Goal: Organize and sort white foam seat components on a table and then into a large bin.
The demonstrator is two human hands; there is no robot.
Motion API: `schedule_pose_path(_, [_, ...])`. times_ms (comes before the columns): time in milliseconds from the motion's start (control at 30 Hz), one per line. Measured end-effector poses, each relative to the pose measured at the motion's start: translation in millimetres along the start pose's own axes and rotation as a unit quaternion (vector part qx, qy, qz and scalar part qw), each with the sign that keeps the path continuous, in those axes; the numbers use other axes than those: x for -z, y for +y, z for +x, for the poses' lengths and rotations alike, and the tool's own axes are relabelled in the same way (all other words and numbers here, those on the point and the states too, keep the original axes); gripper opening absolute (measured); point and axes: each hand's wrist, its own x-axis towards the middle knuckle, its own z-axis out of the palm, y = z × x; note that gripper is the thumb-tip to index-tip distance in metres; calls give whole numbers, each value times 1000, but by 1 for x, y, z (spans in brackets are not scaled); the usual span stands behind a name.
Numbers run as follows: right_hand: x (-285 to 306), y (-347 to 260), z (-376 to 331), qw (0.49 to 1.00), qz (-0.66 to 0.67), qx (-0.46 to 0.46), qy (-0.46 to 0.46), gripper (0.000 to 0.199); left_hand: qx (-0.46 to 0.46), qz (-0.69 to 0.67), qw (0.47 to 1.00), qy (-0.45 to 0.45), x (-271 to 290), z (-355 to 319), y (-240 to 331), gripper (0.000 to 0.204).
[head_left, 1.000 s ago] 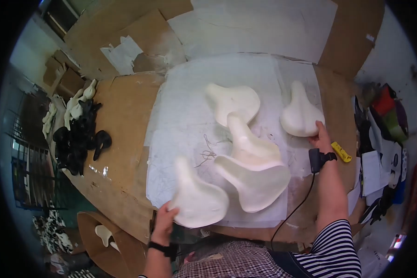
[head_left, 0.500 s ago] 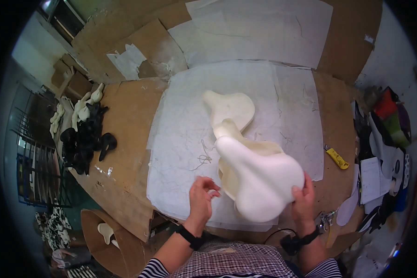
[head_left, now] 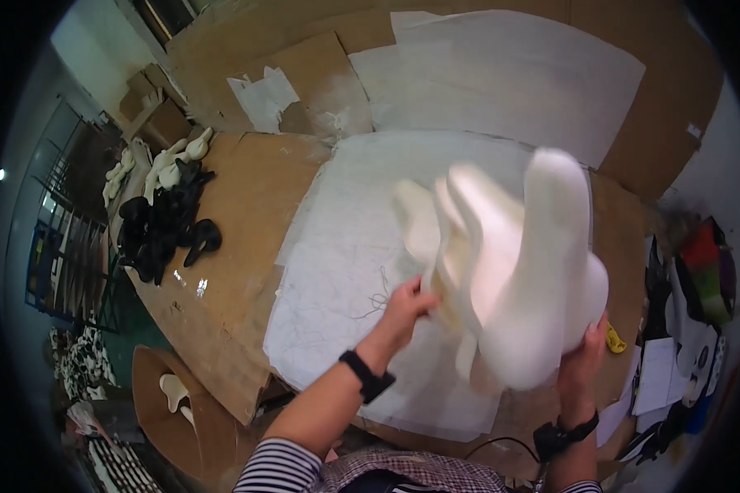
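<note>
Packages: open brown cardboard box (head_left: 158, 122) at far left beyond the table, partly hidden | Labels: small white rectangular sticker (head_left: 696, 131) on brown board, upper right | Signs: none visible | Screens: none visible | Right-edge clutter too blurred to tell

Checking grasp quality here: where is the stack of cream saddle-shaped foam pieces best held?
Take the stack of foam pieces at its wide lower end, one hand on each side, as the left hand and right hand do; the narrow noses point up and away, blurred.
</note>
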Motion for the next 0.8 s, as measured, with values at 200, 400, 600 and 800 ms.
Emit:
schedule_pose_path(200, [-38, 61, 96, 986, -137, -79, -45, 55, -1, 138, 982, 129, 54, 93, 6, 43])
schedule_pose_path(400, [38, 82, 153, 978, -162, -99, -85, 54, -54, -48, 991, 111, 24, 113, -21, 43])
schedule_pose_path(600, [-72, 75, 82, 970, -162, -149, -100, 68, -53, -53, 978, 195, 95, 10, -25, 47])
schedule_pose_path(800, [-266, 137, -68, 910, -142, -132, -366, 57, -73, -191, 925, 320, 230, -230, -31, 50])
